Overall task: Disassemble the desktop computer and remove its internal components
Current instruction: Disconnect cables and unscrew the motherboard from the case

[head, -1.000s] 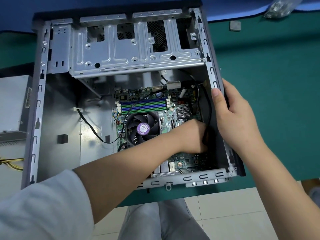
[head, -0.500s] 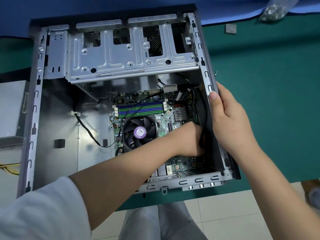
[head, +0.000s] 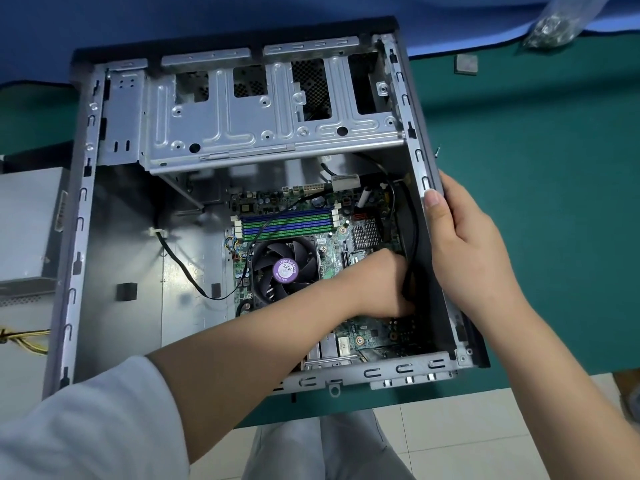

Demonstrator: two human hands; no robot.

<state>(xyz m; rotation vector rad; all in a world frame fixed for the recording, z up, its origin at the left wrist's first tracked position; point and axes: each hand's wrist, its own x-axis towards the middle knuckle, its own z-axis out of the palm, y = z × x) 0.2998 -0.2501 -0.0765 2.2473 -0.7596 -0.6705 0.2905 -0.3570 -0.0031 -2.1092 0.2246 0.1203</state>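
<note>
The desktop computer case (head: pixel 78 237) lay on its side on the green mat (head: pixel 554 202), open side up, with its bottom edge hanging just over the mat's near edge. My right hand (head: pixel 471 251) gripped the case's right side wall, thumb hooked over the metal rim and the remaining fingers wrapped down the outside. My left hand (head: pixel 384 282) reached deep inside, down by the right edge of the motherboard (head: pixel 367 334), fingers curled around a black cable (head: pixel 414 237) that ran up along the inner wall. I could not tell how firm that grip was, because my knuckles hid the fingertips.

The motherboard sat in the lower right part of the case. The CPU cooler fan (head: pixel 285 271), with its purple hub label, stood just left of my left wrist. Above it lay the blue and green memory slots (head: pixel 285 223), and to their right a small silver heatsink (head: pixel 365 233). A second thin black cable (head: pixel 180 265) ran from a white clip on the case floor across to the board. The empty metal drive cage (head: pixel 273 129) spanned the top of the case.

Left of the case, touching or just beside it, lay a grey power supply (head: pixel 29 223) with yellow wires (head: pixel 27 341) trailing out below it. A small grey square piece (head: pixel 465 64) and a clear plastic bag (head: pixel 554 27) lay well apart at the top right.
</note>
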